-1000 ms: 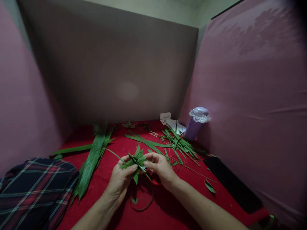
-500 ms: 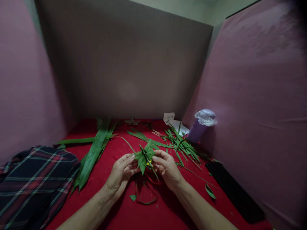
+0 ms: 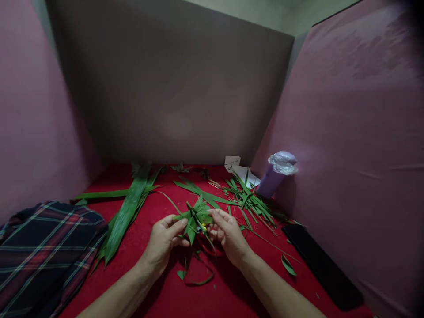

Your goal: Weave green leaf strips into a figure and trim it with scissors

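Both my hands meet over the red cloth, just above its near middle. My left hand [image 3: 164, 242] pinches the left side of a small folded green leaf star [image 3: 194, 216], fingers curled. My right hand [image 3: 228, 235] grips its right side with closed fingers. A small yellow and grey object [image 3: 202, 227] peeks out between my hands under the star; I cannot make out what it is. A thin leaf strip [image 3: 168, 201] runs from the star up and to the left.
Long green leaves [image 3: 127, 207] lie at left, a pile of cut strips [image 3: 248, 198] at right. A purple cup with plastic wrap [image 3: 274, 176], white paper [image 3: 241, 170], a black phone [image 3: 318, 260], plaid cloth [image 3: 39, 247]. Leaf scraps [image 3: 195, 278] near my wrists. Pink panels close in both sides.
Both hands turned the leaf star slightly and shifted a little left and down since half a second ago. The view panned relative to one second ago.
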A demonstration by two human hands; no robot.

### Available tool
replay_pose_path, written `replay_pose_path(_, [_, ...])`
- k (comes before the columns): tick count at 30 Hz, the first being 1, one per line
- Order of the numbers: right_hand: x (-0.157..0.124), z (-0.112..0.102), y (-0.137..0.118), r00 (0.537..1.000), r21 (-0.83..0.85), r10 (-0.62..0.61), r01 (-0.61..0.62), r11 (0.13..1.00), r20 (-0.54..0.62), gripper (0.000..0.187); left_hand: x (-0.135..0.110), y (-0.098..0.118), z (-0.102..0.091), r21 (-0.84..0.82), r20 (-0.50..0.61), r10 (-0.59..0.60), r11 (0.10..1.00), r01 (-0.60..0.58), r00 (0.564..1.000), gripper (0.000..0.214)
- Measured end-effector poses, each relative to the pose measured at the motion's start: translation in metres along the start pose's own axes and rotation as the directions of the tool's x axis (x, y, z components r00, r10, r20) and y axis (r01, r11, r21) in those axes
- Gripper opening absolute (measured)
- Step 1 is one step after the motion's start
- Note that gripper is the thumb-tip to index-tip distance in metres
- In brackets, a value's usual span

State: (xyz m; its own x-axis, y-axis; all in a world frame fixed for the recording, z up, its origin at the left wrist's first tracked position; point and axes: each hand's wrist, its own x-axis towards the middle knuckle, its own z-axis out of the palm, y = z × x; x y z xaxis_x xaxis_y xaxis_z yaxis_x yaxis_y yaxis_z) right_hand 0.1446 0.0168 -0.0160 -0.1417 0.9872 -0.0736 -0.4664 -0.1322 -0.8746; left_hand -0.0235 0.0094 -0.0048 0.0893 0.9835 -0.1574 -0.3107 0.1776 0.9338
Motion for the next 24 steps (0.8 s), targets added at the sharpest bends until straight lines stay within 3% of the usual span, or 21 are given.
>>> replay_pose_path(10, [-0.0003, 0.0023, 0.0050, 0.999, -0.062, -0.033, 0.035, 0.997, 0.033, 0.030, -0.0021, 0.0044, 0.0024, 0.022, 0.002, 0.016, 1.000, -0.016, 1.000, 0.019])
replay_pose_path(19, [-0.0029, 0.0039, 0.0043, 0.996, -0.116, -0.042, 0.050, 0.992, 0.073, 0.029, -0.0033, 0.0036, 0.0065, -0.064, 0.064, -0.003, 0.998, 0.007, 0.998, 0.020])
replay_pose_path(24, [-0.0048, 0.0071, 0.0013, 0.997, -0.159, -0.010, 0.022, 0.987, 0.075, 0.020, -0.0001, 0.0026, 0.0048, -0.033, 0.033, 0.012, 0.999, -0.011, 0.999, 0.020])
